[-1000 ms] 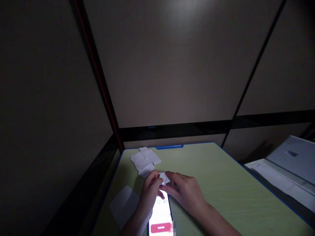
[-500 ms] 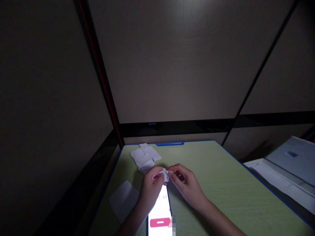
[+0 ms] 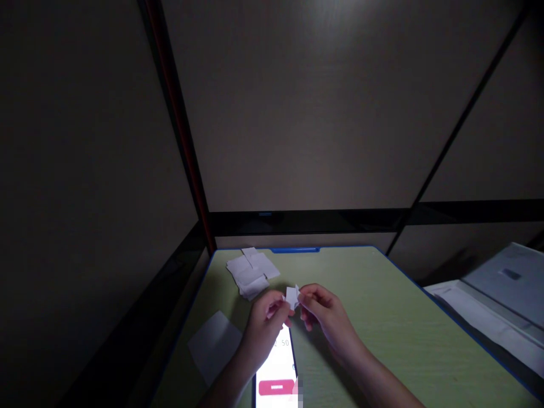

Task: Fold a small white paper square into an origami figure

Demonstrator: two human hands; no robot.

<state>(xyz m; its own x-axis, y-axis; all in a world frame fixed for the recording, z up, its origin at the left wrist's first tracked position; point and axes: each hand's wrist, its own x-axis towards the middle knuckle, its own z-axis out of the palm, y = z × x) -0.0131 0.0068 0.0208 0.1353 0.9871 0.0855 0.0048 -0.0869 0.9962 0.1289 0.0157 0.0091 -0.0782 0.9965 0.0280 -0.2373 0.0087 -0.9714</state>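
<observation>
A small folded piece of white paper (image 3: pixel 292 297) is held up between my two hands, over the top end of a lit phone. My left hand (image 3: pixel 267 320) pinches its left side with thumb and fingers. On the right side, my right hand (image 3: pixel 323 309) grips it the same way. The phone (image 3: pixel 275 362) lies on the table beneath, its screen bright with digits and a red button; my left hand covers part of it. Beyond my left hand sits a loose pile of white paper pieces (image 3: pixel 250 272). A square white sheet (image 3: pixel 216 343) lies left of my left forearm.
The light green table (image 3: pixel 382 317) has a blue edge and a blue strip (image 3: pixel 295 250) at its far side. Dark panels (image 3: pixel 297 113) rise behind it. To the right, beside the table, stands an open white box (image 3: pixel 488 317) with a grey lid (image 3: pixel 510 277).
The paper between my fingers has turned to show a flat rectangular face, where it showed pointed folds before. My hands shifted slightly. The phone's digits changed from 49 to 50.
</observation>
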